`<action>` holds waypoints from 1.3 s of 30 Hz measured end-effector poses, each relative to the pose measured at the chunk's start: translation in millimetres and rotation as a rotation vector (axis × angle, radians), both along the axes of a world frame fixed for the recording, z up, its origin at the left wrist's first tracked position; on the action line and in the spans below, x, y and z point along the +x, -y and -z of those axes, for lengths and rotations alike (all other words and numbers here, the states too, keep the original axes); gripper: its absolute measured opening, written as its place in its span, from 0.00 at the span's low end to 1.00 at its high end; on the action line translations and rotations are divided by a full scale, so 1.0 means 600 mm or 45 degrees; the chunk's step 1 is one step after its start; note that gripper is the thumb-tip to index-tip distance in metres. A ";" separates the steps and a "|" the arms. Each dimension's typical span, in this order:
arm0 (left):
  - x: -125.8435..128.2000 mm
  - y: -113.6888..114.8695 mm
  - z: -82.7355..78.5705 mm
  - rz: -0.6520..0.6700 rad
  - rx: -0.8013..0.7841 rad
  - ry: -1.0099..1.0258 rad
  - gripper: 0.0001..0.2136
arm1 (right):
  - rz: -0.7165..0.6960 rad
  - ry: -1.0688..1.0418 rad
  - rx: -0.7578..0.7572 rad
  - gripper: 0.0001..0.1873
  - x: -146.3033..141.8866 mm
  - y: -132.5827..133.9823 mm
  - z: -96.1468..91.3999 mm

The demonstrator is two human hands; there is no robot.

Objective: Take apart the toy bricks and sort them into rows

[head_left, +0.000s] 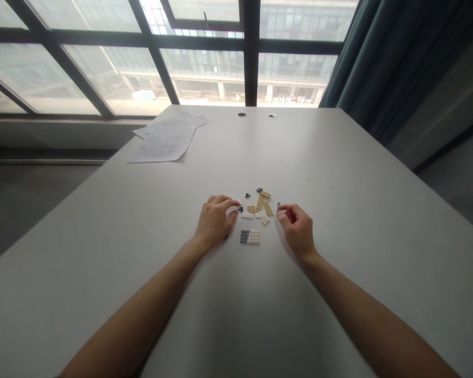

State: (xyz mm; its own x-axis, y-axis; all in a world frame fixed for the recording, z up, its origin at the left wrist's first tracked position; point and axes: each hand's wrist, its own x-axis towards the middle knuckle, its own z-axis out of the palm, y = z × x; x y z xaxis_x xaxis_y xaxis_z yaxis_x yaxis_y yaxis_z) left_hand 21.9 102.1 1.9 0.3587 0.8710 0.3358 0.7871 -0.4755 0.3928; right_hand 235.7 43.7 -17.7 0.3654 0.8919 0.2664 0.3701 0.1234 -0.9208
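Note:
At the left of a small pile of toy building bricks, my left hand (216,218) has its thumb and index finger closed around a small black brick (240,209). Across the pile, my right hand (298,228) pinches a small grey brick (278,205) at its fingertips. Between the hands lie several tan plates (268,209) and white bricks (247,214), one of them a studded white piece (264,220). Closer to me rests a flat plate assembly, its left part dark grey (244,237) and its right part white (254,237).
Another small black brick (247,195) and a dark studded piece (259,190) sit at the pile's far side. Printed paper sheets (165,139) overlap at the far left of the white table (323,152). Windows stand behind it; a blue curtain (378,63) hangs at right.

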 end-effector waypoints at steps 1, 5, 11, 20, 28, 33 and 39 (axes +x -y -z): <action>0.004 -0.002 0.001 0.029 -0.011 -0.024 0.10 | -0.001 -0.021 -0.002 0.09 0.000 -0.001 0.001; 0.019 -0.005 0.004 0.114 -0.038 -0.168 0.09 | -0.018 -0.058 -0.003 0.10 -0.001 -0.003 0.002; 0.026 -0.007 0.001 0.101 -0.001 -0.242 0.06 | -0.026 -0.057 -0.001 0.09 -0.001 -0.002 0.003; 0.026 -0.007 -0.012 0.128 -0.043 -0.216 0.01 | -0.037 -0.063 0.003 0.09 -0.002 -0.002 0.002; 0.028 0.007 -0.014 0.208 0.115 -0.159 0.03 | -0.053 -0.041 0.015 0.08 -0.002 -0.004 0.000; 0.025 0.055 -0.019 0.268 0.622 0.029 0.03 | -0.200 -0.060 0.029 0.12 -0.009 0.003 -0.003; 0.019 0.089 -0.020 0.361 0.783 0.049 0.03 | -0.526 0.021 0.115 0.11 -0.029 0.021 -0.012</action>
